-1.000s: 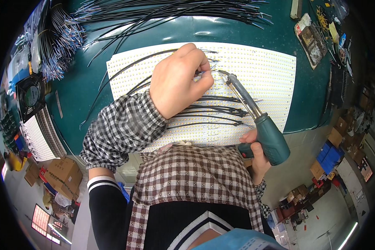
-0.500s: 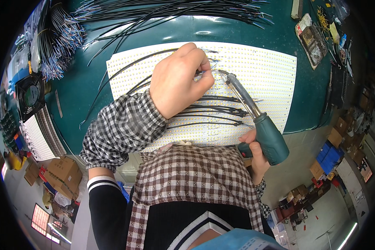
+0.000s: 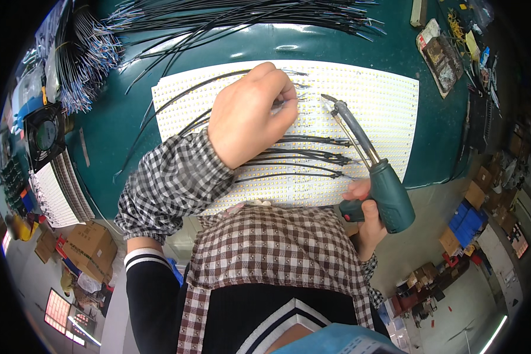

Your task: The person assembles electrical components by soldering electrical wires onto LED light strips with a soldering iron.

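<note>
White LED panel (image 3: 383, 100) flat on green table mat (image 3: 118, 130), strewn with black leads (image 3: 301, 159) – same spot as a second ago. Nothing shifted since the earlier frames: same pose, same tool angle, same lie of the leads.

Left hand (image 3: 251, 115) over the panel's upper middle, knuckles up, fingertips (image 3: 284, 97) pinched together on a thin wire (image 3: 295, 101) pressed down to the panel surface. Right hand (image 3: 366, 215) at the panel's near edge, fingers clenched round the dark green handle of a soldering iron (image 3: 389, 194). Metal shaft slanting up and left across the panel, tip just beside the left fingertips and the pinched wire. Cannot tell whether tip meets wire; too small to see.

Leads fanned out in near-parallel rows between the two hands, ends lying near the iron's shaft.

Around: long bundle of black wires (image 3: 230, 15) across the far edge of the mat; second sheaf with pale stripped ends (image 3: 82, 65) at far left. Small black fan (image 3: 41, 135) near the mat's left edge, stack of further white panels (image 3: 56, 194) below it. Cluttered tray (image 3: 439, 56) at far right of the mat. Cardboard box (image 3: 88, 245) on the floor at lower left, blue crates (image 3: 469, 215) on the floor at right.

In the way – checked sleeve (image 3: 171, 183) and the back of the left hand cover the panel's near-left part and hide where several leads start.
</note>
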{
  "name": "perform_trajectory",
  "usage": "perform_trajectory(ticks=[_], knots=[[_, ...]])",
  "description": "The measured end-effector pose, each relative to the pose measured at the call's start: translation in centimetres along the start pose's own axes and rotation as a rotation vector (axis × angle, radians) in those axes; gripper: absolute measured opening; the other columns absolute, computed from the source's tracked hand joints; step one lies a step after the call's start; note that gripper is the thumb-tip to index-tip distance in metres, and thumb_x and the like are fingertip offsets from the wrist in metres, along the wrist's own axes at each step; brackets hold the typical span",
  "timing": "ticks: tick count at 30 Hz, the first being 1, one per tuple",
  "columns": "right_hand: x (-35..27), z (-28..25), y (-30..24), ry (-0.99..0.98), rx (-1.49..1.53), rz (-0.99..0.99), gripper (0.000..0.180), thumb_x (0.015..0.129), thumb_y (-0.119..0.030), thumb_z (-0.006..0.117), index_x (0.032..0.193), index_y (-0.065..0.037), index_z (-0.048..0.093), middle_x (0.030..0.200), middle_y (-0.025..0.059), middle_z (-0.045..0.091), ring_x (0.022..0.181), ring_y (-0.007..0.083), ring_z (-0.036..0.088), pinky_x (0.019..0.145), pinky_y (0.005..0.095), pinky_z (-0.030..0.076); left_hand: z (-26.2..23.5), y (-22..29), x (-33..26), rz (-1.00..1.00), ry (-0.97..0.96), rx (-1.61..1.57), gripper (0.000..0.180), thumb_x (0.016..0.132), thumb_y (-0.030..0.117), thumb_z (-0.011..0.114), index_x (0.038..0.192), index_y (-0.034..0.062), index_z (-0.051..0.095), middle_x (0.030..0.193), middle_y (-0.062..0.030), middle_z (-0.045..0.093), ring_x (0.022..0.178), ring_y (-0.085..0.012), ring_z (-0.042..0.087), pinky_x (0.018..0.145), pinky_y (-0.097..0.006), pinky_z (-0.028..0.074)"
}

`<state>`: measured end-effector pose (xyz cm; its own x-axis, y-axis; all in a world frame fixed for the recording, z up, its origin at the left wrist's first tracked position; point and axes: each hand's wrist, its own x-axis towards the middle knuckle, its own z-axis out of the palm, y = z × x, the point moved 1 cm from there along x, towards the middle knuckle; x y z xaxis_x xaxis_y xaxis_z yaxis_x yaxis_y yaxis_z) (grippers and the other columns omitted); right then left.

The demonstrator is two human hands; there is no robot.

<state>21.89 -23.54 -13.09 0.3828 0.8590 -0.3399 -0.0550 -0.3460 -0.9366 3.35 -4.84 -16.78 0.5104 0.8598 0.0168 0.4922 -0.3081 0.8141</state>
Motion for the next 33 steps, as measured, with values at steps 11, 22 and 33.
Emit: perform_trajectory(ticks=[11, 22, 33], knots=[[0.0, -1.0, 0.9, -0.019, 0.073, -0.055, 0.045, 0.089, -0.021, 0.068, 0.121, 0.008, 0.054, 0.106, 0.0171, 0.063, 0.099, 0.0312, 0.065, 0.073, 0.0364, 0.059, -0.5, -0.2, 1.1, -0.029, -0.159, -0.059, 0.007, 0.077, 0.012, 0.065, 0.079, 0.0055, 0.064, 0.082, -0.0111, 0.061, 0.074, -0.0305, 0.062, 0.066, -0.039, 0.050], [0.0, -0.2, -0.3, -0.045, -0.034, 0.017, 0.045, 0.089, -0.040, 0.066, 0.099, 0.004, 0.058, 0.095, 0.0162, 0.060, 0.083, 0.0234, 0.063, 0.075, 0.0357, 0.055, -0.8, -0.1, 2.0, -0.058, -0.216, -0.027, 0.010, 0.074, 0.013, 0.064, 0.074, 0.0035, 0.063, 0.081, -0.0123, 0.062, 0.074, -0.0321, 0.062, 0.067, -0.040, 0.050], [0.0, -0.3, 0.5, -0.053, 0.117, -0.037, 0.012, 0.084, -0.002, 0.068, 0.094, 0.004, 0.064, 0.087, 0.0129, 0.065, 0.083, 0.0226, 0.064, 0.081, 0.0376, 0.053, -0.9, -0.1, 2.1, -0.046, -0.233, -0.001, 0.010, 0.073, 0.011, 0.065, 0.077, 0.0023, 0.063, 0.079, -0.0116, 0.060, 0.071, -0.0275, 0.061, 0.065, -0.036, 0.049]])
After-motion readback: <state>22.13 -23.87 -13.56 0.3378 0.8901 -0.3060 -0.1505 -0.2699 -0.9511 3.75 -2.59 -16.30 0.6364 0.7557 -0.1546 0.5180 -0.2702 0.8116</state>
